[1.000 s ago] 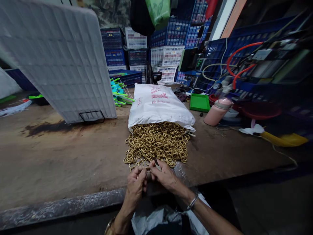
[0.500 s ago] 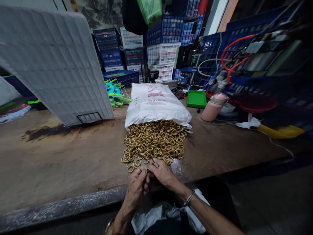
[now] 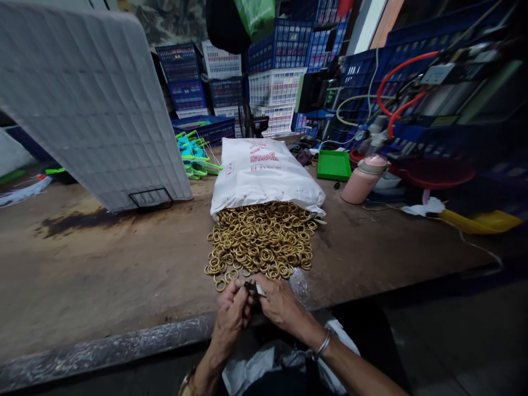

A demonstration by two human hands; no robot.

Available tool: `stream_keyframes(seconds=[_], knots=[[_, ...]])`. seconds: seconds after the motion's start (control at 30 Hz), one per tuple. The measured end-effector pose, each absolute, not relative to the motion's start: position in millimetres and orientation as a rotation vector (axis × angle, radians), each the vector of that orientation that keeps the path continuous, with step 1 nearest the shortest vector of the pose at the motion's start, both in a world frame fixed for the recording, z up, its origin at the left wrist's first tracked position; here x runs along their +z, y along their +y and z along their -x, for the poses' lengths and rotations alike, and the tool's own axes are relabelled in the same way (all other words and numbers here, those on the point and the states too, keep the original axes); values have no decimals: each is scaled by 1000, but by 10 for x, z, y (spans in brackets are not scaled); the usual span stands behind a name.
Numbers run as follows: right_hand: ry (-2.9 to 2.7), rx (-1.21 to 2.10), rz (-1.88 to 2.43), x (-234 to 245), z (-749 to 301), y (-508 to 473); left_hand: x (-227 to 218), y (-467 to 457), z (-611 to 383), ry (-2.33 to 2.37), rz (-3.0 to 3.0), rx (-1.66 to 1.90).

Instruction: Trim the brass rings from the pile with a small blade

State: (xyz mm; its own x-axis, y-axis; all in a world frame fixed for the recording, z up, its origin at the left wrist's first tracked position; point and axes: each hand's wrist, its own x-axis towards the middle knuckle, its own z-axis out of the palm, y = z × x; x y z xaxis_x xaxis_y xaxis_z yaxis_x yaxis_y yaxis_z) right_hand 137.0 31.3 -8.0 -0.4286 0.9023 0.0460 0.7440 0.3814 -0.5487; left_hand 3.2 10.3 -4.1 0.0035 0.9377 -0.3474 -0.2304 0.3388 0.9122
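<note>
My left hand [image 3: 233, 308] is closed in a pinch at the table's front edge; whatever its fingers hold is too small and covered to name. Close against it, my right hand [image 3: 282, 304] grips a small knife-like tool [image 3: 259, 289] with a pale part and a dark end, which points toward the left fingertips. Just beyond both hands lies a heap of brass-coloured rings [image 3: 264, 239]. They spill from the mouth of a white printed sack [image 3: 266, 170] lying on the table.
At left stands a large pale ribbed panel [image 3: 94, 110] with a wire stand. Bright green and teal frames [image 3: 196, 157] lie beside the sack. To the right are a green tray [image 3: 334, 165], a pink bottle [image 3: 365, 180] and a red dish [image 3: 439, 175]. Stacked crates [image 3: 274, 88] fill the back.
My right hand has turned and shifted slightly, and the tool now points left toward the left fingertips. My left hand stays nearly in place. The rings and sack look unmoved.
</note>
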Motion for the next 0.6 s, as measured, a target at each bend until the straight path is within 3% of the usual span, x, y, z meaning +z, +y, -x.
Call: stream_keyframes(seconds=[0.33, 0.6], knots=[[-2453, 516, 1707, -54, -1254, 489, 134, -171, 73, 1088, -643, 1068], [-2420, 453, 1557, -208, -945, 514, 22, -173, 334, 959, -402, 1215]])
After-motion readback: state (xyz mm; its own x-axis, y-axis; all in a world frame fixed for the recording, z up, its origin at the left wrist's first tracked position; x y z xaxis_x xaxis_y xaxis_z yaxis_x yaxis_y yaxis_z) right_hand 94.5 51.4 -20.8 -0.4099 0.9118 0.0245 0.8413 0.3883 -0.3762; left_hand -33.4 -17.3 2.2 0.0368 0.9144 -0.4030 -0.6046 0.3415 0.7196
